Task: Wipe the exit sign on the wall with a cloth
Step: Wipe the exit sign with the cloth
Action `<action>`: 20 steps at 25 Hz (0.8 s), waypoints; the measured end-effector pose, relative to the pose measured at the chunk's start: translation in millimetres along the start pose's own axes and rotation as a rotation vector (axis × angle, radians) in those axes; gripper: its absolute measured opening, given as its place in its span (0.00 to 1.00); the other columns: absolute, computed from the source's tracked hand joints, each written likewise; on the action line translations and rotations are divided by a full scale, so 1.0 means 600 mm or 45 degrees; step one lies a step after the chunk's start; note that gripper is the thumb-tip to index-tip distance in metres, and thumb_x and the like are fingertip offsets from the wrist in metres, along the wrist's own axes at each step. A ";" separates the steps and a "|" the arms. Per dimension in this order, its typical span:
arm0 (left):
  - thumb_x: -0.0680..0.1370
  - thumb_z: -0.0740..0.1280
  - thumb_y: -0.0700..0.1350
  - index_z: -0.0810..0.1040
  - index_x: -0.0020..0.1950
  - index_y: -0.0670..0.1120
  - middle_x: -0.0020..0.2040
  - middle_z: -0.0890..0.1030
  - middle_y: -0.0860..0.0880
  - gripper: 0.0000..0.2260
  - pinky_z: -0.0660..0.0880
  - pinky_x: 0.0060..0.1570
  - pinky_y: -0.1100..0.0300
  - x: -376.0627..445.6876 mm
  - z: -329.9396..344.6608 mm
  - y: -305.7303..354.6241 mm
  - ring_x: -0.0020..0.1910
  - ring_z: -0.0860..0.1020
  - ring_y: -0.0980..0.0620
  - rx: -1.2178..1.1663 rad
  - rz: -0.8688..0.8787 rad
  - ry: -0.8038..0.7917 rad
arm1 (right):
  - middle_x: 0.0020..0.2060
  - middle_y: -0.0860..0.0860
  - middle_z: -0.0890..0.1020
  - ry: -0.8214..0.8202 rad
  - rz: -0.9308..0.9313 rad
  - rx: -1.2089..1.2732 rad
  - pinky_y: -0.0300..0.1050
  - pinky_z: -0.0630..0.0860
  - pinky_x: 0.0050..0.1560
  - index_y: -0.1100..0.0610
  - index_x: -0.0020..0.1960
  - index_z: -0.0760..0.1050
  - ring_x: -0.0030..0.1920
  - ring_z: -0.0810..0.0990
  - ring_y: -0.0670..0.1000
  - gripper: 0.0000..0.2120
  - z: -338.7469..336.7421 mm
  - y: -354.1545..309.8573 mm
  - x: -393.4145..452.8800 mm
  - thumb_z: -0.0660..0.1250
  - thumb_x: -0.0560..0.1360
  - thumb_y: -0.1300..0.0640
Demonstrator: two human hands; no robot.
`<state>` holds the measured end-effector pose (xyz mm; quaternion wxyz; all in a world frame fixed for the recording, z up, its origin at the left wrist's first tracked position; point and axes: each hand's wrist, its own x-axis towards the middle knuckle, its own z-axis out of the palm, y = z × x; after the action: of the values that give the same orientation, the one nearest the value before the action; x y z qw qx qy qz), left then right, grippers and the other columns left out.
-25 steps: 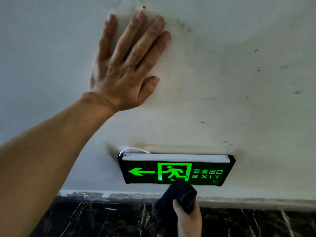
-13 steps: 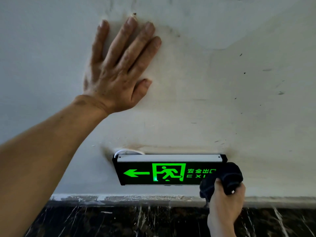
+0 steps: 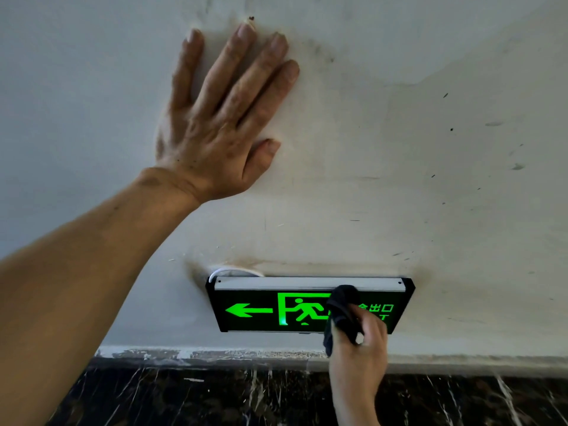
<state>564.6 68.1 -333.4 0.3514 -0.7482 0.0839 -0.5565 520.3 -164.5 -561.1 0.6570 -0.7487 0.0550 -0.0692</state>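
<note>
My right hand (image 3: 358,352) has its grip clenched on the black cloth (image 3: 341,315), pressed against the exit sign (image 3: 255,310) low on the wall (image 3: 399,179); left hand (image 3: 215,124) braces flat, fingers spread. Pushing hard could loosen the sign.

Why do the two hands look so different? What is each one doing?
The left hand is open and flat with fingers spread; the right hand is closed around a dark cloth. The left hand presses on the bare wall high up; the right hand is lower, at the exit sign. Both are bare.
</note>
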 end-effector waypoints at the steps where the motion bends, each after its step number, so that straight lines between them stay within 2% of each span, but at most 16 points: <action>1: 0.82 0.56 0.56 0.62 0.80 0.42 0.77 0.62 0.43 0.29 0.58 0.71 0.33 0.001 0.000 0.000 0.75 0.62 0.37 0.000 0.002 0.001 | 0.49 0.42 0.76 -0.064 -0.014 -0.014 0.36 0.72 0.41 0.37 0.41 0.73 0.46 0.78 0.44 0.22 0.013 -0.002 -0.010 0.73 0.69 0.66; 4: 0.82 0.56 0.56 0.62 0.80 0.42 0.77 0.62 0.43 0.29 0.58 0.71 0.32 0.001 -0.003 0.001 0.75 0.63 0.37 -0.008 0.003 -0.010 | 0.48 0.42 0.77 -0.170 -0.051 -0.042 0.36 0.72 0.42 0.38 0.40 0.75 0.47 0.78 0.44 0.23 0.051 -0.009 -0.038 0.73 0.67 0.68; 6: 0.82 0.55 0.56 0.63 0.79 0.42 0.76 0.63 0.43 0.29 0.59 0.71 0.32 0.002 -0.004 0.001 0.75 0.63 0.37 -0.019 0.004 -0.011 | 0.47 0.41 0.77 -0.186 -0.079 -0.043 0.30 0.70 0.43 0.38 0.39 0.76 0.47 0.77 0.43 0.23 0.072 -0.014 -0.051 0.74 0.66 0.68; 8: 0.82 0.55 0.55 0.64 0.79 0.42 0.76 0.64 0.42 0.28 0.59 0.70 0.31 0.003 -0.006 0.000 0.74 0.64 0.37 -0.020 0.007 -0.014 | 0.46 0.42 0.77 -0.198 -0.095 -0.056 0.29 0.70 0.44 0.42 0.39 0.80 0.48 0.77 0.44 0.20 0.094 -0.016 -0.064 0.74 0.65 0.68; 12: 0.82 0.55 0.56 0.65 0.78 0.42 0.75 0.67 0.41 0.28 0.60 0.69 0.31 0.005 -0.007 0.001 0.74 0.65 0.37 -0.042 0.007 -0.008 | 0.45 0.41 0.77 -0.290 -0.048 -0.097 0.41 0.75 0.48 0.50 0.43 0.83 0.48 0.78 0.48 0.15 0.134 -0.023 -0.090 0.72 0.65 0.69; 16: 0.83 0.54 0.56 0.64 0.78 0.42 0.75 0.67 0.42 0.28 0.61 0.69 0.31 0.003 -0.006 0.000 0.74 0.65 0.37 -0.036 0.000 -0.008 | 0.42 0.42 0.75 -0.351 -0.077 -0.154 0.36 0.74 0.44 0.50 0.44 0.84 0.45 0.78 0.48 0.15 0.159 -0.032 -0.104 0.71 0.65 0.68; 20: 0.83 0.54 0.56 0.65 0.78 0.42 0.75 0.70 0.41 0.27 0.60 0.70 0.31 0.003 -0.005 0.002 0.74 0.65 0.37 -0.043 -0.007 -0.003 | 0.41 0.42 0.74 -0.444 -0.151 -0.219 0.40 0.75 0.42 0.48 0.46 0.84 0.45 0.76 0.49 0.14 0.183 -0.038 -0.120 0.70 0.67 0.65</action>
<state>562.9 64.7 -332.4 0.3373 -0.7550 0.0909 -0.5550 468.3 -41.8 -554.7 0.5849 -0.8047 -0.0980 0.0278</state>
